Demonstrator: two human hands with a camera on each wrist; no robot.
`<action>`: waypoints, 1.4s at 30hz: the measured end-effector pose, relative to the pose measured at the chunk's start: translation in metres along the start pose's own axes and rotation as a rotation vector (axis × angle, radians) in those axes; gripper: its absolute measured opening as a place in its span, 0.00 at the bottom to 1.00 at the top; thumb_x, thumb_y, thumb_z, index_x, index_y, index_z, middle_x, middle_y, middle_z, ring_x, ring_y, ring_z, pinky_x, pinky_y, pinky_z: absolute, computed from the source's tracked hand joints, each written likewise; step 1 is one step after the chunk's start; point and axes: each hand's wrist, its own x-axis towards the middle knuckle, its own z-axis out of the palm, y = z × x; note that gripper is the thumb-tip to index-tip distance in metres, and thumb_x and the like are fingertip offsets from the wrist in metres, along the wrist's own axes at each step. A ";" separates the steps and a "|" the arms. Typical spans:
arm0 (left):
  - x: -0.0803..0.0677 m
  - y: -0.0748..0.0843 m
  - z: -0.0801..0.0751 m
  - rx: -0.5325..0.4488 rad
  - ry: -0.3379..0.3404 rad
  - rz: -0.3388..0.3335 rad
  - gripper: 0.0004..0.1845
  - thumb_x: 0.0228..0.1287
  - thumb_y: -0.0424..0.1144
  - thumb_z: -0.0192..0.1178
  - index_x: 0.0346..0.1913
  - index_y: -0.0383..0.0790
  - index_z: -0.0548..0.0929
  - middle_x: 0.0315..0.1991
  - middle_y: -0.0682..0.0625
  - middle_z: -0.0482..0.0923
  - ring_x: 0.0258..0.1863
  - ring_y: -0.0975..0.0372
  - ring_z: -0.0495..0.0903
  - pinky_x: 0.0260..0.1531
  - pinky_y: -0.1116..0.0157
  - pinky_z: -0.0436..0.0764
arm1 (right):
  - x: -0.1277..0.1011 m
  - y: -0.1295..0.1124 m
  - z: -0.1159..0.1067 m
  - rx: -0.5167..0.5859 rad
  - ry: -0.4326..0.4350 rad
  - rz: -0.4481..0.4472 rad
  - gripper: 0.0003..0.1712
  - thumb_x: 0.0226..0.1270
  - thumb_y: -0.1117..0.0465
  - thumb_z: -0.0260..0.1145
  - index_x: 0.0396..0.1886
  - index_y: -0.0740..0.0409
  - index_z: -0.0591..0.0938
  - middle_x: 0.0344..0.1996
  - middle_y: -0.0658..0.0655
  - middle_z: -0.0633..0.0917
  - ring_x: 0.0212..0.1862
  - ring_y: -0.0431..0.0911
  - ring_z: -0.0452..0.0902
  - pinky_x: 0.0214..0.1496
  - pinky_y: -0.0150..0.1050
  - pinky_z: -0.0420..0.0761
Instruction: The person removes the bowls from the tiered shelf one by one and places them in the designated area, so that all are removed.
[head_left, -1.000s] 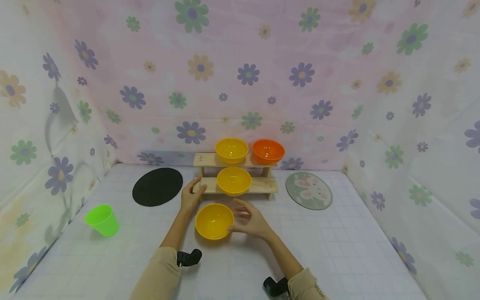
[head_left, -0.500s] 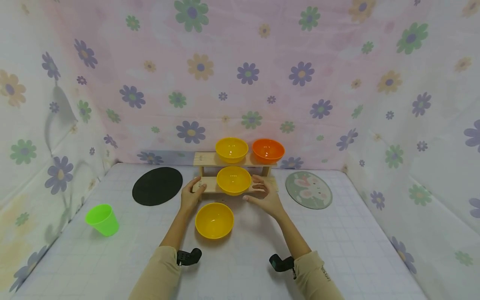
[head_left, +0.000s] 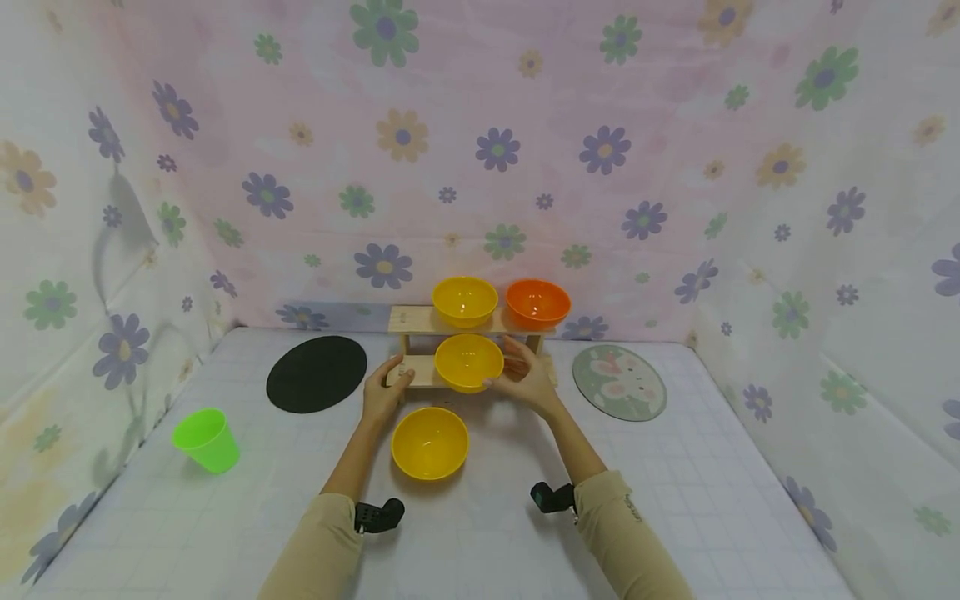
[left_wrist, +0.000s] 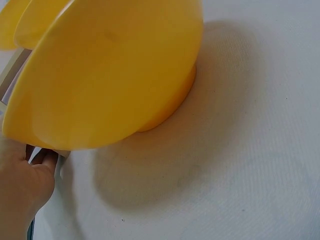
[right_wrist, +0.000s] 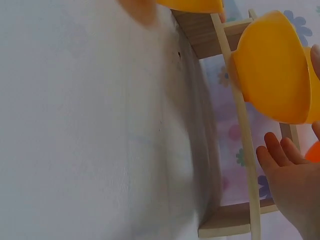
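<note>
A two-tier wooden rack stands at the back, with a yellow bowl on its lower shelf. My left hand holds the left end of that shelf between thumb and fingers. Beside the lower-shelf bowl is my right hand, thumb near the rim, fingers spread behind its right side. The right wrist view shows those fingers fairly straight, with a gap to the bowl. Another yellow bowl sits on the table between my forearms; it fills much of the left wrist view and partly hides the left hand.
The upper shelf bears a yellow bowl and an orange bowl. A black round mat lies left of the rack, a patterned round mat right. A green cup stands at the left. Flowered cloth walls surround the table.
My right hand has left the front bowl and moved up and away to the right side of the lower-shelf bowl. My left hand stays at the rack.
</note>
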 end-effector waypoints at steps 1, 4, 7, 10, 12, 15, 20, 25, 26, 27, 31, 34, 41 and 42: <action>0.000 0.000 0.000 -0.002 -0.001 -0.002 0.25 0.61 0.31 0.61 0.60 0.25 0.72 0.64 0.32 0.65 0.66 0.46 0.62 0.65 0.54 0.62 | 0.001 0.000 0.001 0.010 -0.002 0.007 0.44 0.52 0.75 0.68 0.68 0.73 0.59 0.64 0.76 0.63 0.60 0.69 0.66 0.62 0.58 0.66; 0.000 -0.001 0.001 -0.002 -0.001 -0.001 0.24 0.61 0.31 0.61 0.60 0.25 0.72 0.64 0.32 0.66 0.66 0.46 0.62 0.65 0.54 0.62 | 0.003 0.002 0.003 0.024 -0.013 0.027 0.43 0.53 0.74 0.68 0.69 0.70 0.60 0.64 0.73 0.64 0.60 0.67 0.68 0.63 0.55 0.67; 0.000 -0.002 0.001 -0.007 0.004 0.003 0.24 0.61 0.31 0.61 0.59 0.25 0.72 0.64 0.32 0.66 0.66 0.46 0.62 0.65 0.54 0.62 | 0.005 0.002 0.006 0.004 -0.059 0.033 0.44 0.54 0.72 0.68 0.69 0.68 0.59 0.65 0.70 0.65 0.59 0.64 0.69 0.62 0.51 0.70; 0.000 -0.002 0.001 -0.017 0.009 0.003 0.24 0.61 0.30 0.61 0.59 0.24 0.72 0.64 0.32 0.66 0.66 0.46 0.62 0.65 0.54 0.62 | 0.007 0.000 0.007 -0.037 -0.103 0.025 0.44 0.55 0.70 0.69 0.70 0.67 0.58 0.65 0.69 0.66 0.58 0.63 0.70 0.60 0.50 0.72; 0.000 -0.002 0.001 -0.019 0.001 0.004 0.24 0.61 0.30 0.61 0.60 0.24 0.72 0.64 0.32 0.65 0.66 0.46 0.62 0.66 0.54 0.62 | 0.007 -0.002 0.008 -0.062 -0.117 0.031 0.44 0.55 0.69 0.69 0.70 0.68 0.58 0.66 0.68 0.65 0.59 0.62 0.70 0.61 0.49 0.72; -0.001 0.003 -0.001 -0.039 -0.015 0.001 0.25 0.61 0.29 0.61 0.60 0.23 0.71 0.64 0.31 0.65 0.67 0.46 0.60 0.66 0.54 0.60 | 0.007 -0.004 0.008 -0.097 -0.124 0.060 0.45 0.55 0.66 0.70 0.70 0.67 0.59 0.67 0.67 0.65 0.62 0.60 0.67 0.63 0.48 0.70; -0.009 0.022 -0.002 -0.066 -0.036 0.001 0.24 0.60 0.26 0.60 0.59 0.18 0.69 0.63 0.27 0.63 0.67 0.41 0.58 0.66 0.50 0.58 | 0.006 -0.006 0.009 -0.105 -0.137 0.103 0.46 0.53 0.66 0.72 0.70 0.66 0.59 0.68 0.66 0.63 0.66 0.58 0.63 0.66 0.46 0.65; -0.015 0.032 -0.002 -0.053 -0.039 0.000 0.24 0.61 0.26 0.58 0.59 0.17 0.68 0.63 0.27 0.63 0.67 0.42 0.58 0.66 0.51 0.59 | 0.005 -0.008 0.010 -0.114 -0.143 0.138 0.48 0.53 0.64 0.73 0.71 0.64 0.59 0.69 0.64 0.63 0.68 0.56 0.60 0.68 0.45 0.62; -0.015 0.032 -0.002 -0.055 -0.039 -0.001 0.24 0.61 0.25 0.58 0.59 0.17 0.68 0.63 0.27 0.62 0.67 0.42 0.58 0.66 0.51 0.59 | 0.005 -0.008 0.010 -0.113 -0.143 0.141 0.48 0.53 0.64 0.73 0.71 0.63 0.59 0.69 0.63 0.63 0.68 0.55 0.60 0.68 0.45 0.62; -0.016 0.032 -0.002 -0.059 -0.038 -0.003 0.24 0.61 0.25 0.58 0.59 0.17 0.68 0.64 0.27 0.62 0.67 0.42 0.58 0.67 0.51 0.58 | 0.006 -0.007 0.011 -0.108 -0.143 0.141 0.48 0.53 0.64 0.73 0.71 0.63 0.59 0.69 0.63 0.63 0.68 0.56 0.61 0.68 0.46 0.63; -0.016 0.032 -0.002 -0.053 -0.033 0.000 0.24 0.61 0.25 0.58 0.59 0.17 0.68 0.64 0.27 0.62 0.68 0.42 0.57 0.67 0.52 0.57 | 0.009 0.005 0.011 -0.040 -0.124 0.137 0.50 0.50 0.64 0.75 0.71 0.61 0.60 0.68 0.63 0.65 0.65 0.56 0.64 0.66 0.46 0.66; -0.016 0.032 -0.002 -0.047 -0.033 0.002 0.25 0.61 0.25 0.58 0.59 0.17 0.68 0.63 0.27 0.63 0.68 0.42 0.57 0.67 0.52 0.57 | 0.012 0.020 0.011 -0.009 -0.098 0.132 0.52 0.47 0.61 0.77 0.71 0.57 0.61 0.67 0.60 0.67 0.64 0.54 0.66 0.65 0.44 0.68; -0.016 0.032 -0.002 -0.047 -0.042 -0.002 0.25 0.61 0.26 0.59 0.59 0.18 0.68 0.64 0.27 0.62 0.68 0.42 0.56 0.67 0.51 0.57 | 0.002 -0.006 0.013 -0.053 -0.113 0.150 0.48 0.53 0.67 0.72 0.72 0.64 0.57 0.68 0.66 0.63 0.66 0.58 0.62 0.66 0.46 0.65; -0.016 0.032 -0.002 -0.049 -0.041 -0.002 0.25 0.61 0.26 0.59 0.59 0.18 0.68 0.64 0.27 0.62 0.68 0.42 0.56 0.67 0.51 0.56 | 0.002 -0.007 0.013 -0.063 -0.111 0.149 0.49 0.53 0.66 0.72 0.72 0.65 0.56 0.68 0.66 0.63 0.66 0.58 0.63 0.66 0.46 0.66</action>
